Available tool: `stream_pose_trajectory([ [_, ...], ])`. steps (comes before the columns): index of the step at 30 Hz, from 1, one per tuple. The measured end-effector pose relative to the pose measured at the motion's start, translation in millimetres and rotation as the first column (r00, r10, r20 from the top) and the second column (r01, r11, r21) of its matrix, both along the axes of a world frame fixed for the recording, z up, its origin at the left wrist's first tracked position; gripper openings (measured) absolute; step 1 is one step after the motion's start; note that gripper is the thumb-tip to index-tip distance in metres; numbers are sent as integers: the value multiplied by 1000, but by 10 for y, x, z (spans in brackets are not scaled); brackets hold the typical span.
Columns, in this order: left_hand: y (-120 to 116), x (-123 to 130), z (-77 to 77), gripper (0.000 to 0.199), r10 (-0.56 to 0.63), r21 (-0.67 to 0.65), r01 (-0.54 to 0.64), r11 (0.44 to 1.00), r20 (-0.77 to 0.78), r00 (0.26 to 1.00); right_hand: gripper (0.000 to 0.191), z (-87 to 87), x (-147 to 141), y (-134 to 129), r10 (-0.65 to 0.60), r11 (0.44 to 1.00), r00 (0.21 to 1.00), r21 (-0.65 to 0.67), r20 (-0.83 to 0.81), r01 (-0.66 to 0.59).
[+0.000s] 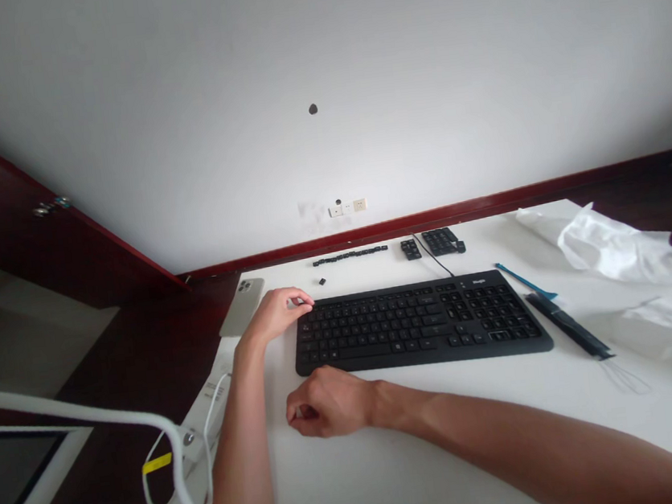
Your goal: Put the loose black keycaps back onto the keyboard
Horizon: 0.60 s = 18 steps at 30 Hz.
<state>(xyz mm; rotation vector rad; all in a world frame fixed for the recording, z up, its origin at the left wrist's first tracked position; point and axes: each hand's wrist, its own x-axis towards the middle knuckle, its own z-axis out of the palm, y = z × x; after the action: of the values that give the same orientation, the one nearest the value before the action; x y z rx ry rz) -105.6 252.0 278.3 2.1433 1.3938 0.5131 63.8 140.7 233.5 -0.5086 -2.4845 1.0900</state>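
Note:
A black keyboard [384, 350] lies on the white table, with several gaps in its top rows and number block where keycaps are off. At its upper left corner my left hand [279, 313] has its fingers bent together in a pinch; whatever is between the tips is too small to make out. My right hand [332, 402] rests in front of the keyboard's lower left edge, curled in a loose fist that hides its inside. Behind the keyboard lie a row of loose keycaps [349, 256], a single keycap [322, 282], a small block of keycaps [410, 250] and a larger block [441, 242].
Right of the keyboard are a thin blue tool [524, 280], a black brush-like strip [569, 326] with wire loops and crumpled white plastic wrap [608, 245]. A phone [243, 304] lies at the table's left edge. White cables [177, 456] and a power strip sit at the lower left.

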Motion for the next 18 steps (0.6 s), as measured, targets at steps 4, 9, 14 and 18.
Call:
stream_pose_trajectory([
  [4, -5, -3, -4, 13, -11, 2, 11, 1000, -9, 1000, 16, 55, 26, -2, 6, 1000, 1000, -11, 3, -6],
  [9, -2, 9, -14, 14, -25, 18, 25, 1000, -27, 999, 17, 51, 24, -1, 6, 1000, 1000, -8, 6, -6],
  [14, -1, 14, -17, 14, -44, 33, 45, 998, -53, 998, 15, 26, 11, -5, -1, 1000, 1000, -11, -8, 1],
  [18, -4, 3, -5, 12, -72, 59, 75, 995, -51, 996, 15, 22, 9, -6, -6, 1000, 1000, -11, -1, 6],
])
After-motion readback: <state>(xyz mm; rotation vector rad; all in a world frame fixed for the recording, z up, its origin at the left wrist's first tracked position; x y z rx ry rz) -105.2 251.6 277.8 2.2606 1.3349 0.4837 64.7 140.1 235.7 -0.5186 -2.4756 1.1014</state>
